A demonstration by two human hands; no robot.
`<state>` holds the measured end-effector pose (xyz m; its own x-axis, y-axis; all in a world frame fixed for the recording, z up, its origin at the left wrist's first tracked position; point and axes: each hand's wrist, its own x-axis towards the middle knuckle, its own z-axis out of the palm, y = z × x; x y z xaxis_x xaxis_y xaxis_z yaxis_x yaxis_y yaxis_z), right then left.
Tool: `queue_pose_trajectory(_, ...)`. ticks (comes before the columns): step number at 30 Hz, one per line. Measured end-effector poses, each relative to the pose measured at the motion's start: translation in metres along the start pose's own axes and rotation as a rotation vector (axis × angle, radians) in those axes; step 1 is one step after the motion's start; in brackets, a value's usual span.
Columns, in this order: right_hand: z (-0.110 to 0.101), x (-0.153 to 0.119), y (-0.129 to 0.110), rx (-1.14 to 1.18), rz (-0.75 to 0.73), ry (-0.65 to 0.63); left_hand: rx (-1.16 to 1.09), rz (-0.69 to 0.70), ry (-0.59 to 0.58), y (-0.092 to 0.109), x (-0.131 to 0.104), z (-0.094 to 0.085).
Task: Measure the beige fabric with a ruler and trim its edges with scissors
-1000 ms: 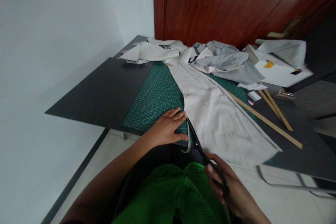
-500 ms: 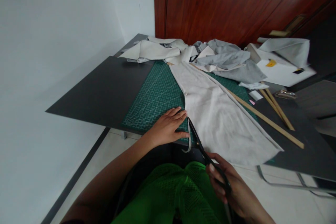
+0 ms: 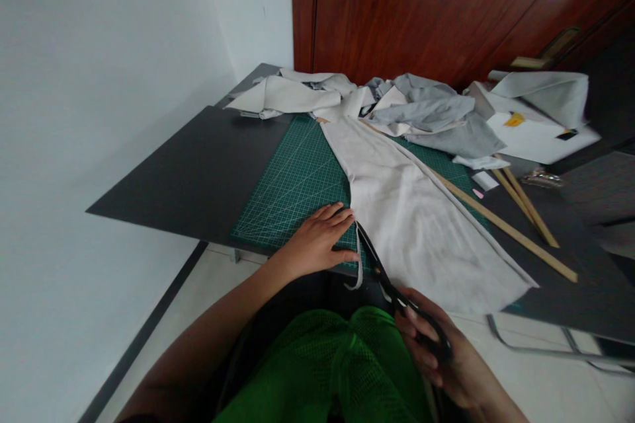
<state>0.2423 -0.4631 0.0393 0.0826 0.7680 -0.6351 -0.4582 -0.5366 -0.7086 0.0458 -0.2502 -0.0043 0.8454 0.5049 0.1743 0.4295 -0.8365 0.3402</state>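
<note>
Cutting station: scissors in right hand, pale cloth at 4 o'clock of the view's centre.

Right hand (image 3: 451,373), 5 o'clock: fingers curled round the handles of black scissors (image 3: 378,269), blades pointing to 11 o'clock along the cloth's near-left edge. Strip (image 3: 359,263), narrow, pale, 5 o'clock, hanging beside the blades. Left hand (image 3: 322,241), 6 o'clock: fingers extended, flat on green mat (image 3: 292,188), tips at the cloth's edge. Cloth (image 3: 421,225), one piece, laid across mat and counter (image 3: 183,172). Stick (image 3: 506,225), wooden, 3 o'clock, just beside the cloth. Box (image 3: 536,142), white, near 3 o'clock. Heap (image 3: 431,112), grey fabric, 2 o'clock. Door (image 3: 421,13), red-brown, 1 o'clock.
</note>
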Motion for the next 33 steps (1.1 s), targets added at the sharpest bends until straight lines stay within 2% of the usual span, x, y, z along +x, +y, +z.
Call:
queue_pose_trajectory(9, 0.000, 0.003, -0.004, 0.063, 0.018, -0.010, 0.004, -0.002, -0.007, 0.000, -0.001, 0.001)
queue_pose_trajectory(22, -0.023, 0.017, 0.007, 0.192, 0.068, -0.108, 0.012, 0.000, -0.008, 0.000, -0.002, 0.000)
queue_pose_trajectory(28, -0.029, 0.019, 0.012, 0.174, 0.070, -0.069, 0.006, 0.000, -0.007, 0.000, -0.002, 0.001)
queue_pose_trajectory(33, -0.028, 0.020, 0.010, 0.127, 0.067, -0.105, 0.007, 0.000, -0.003, -0.001, -0.002, 0.001)
